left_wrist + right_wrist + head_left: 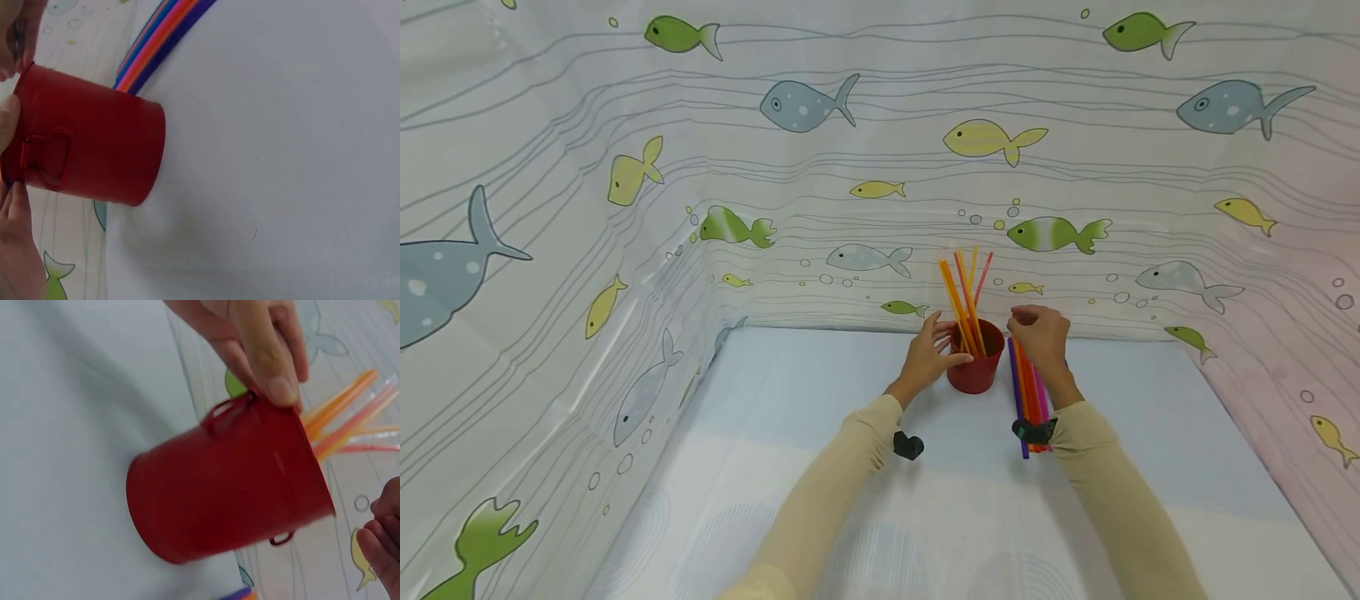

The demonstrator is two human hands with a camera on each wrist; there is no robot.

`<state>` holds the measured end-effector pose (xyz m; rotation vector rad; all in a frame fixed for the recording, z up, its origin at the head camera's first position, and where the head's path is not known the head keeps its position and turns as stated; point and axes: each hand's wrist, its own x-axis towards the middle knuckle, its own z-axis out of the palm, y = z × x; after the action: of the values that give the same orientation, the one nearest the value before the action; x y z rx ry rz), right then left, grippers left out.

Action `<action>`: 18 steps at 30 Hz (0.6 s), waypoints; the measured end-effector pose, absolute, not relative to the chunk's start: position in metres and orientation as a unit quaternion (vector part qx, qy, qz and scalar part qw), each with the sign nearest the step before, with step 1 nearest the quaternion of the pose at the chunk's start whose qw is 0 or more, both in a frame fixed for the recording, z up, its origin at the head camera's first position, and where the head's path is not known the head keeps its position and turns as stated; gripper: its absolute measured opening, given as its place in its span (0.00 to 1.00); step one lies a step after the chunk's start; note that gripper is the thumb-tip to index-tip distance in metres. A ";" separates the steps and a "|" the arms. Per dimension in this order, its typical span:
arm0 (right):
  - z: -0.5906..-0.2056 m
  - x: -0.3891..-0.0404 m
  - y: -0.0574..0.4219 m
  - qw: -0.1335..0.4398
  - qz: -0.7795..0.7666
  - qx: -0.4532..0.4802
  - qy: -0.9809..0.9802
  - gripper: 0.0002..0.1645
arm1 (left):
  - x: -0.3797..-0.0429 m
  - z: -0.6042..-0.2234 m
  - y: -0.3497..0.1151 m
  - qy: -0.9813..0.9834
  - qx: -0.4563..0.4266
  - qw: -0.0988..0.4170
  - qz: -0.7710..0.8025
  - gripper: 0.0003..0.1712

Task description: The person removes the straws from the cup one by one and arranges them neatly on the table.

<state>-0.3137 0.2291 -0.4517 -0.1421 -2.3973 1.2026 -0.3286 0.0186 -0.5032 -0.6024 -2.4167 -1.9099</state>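
A small red metal bucket [973, 379] with side handles stands on the table, tilted in the wrist views by the camera angle. Orange, yellow and pinkish-red straws [956, 296] lean in it and rise above its rim. My left hand [925, 357] holds the bucket's rim, thumb [280, 391] on the outer wall. Just right of the bucket is my right hand [1043, 333], its fingers bent, with nothing visible between them. Below that hand lies a bundle of purple, orange, red and pink straws [1028, 392]; the left wrist view also shows blue ones [150, 37].
A white tabletop [820, 392] stretches around the bucket. Fish-printed sheeting [805, 200] rises close behind the bucket and along both sides. Dark straps with black pieces [908, 446] hang at both wrists.
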 end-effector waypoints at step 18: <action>-0.458 -0.316 0.179 0.188 0.469 0.006 -0.863 0.16 | -0.328 -0.503 0.020 -0.765 -0.187 0.001 -0.617 0.57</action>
<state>-0.3157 0.1786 -0.4579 0.0162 -2.4280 1.3202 -0.3284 0.0196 -0.5032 -0.5885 -2.4006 -1.9365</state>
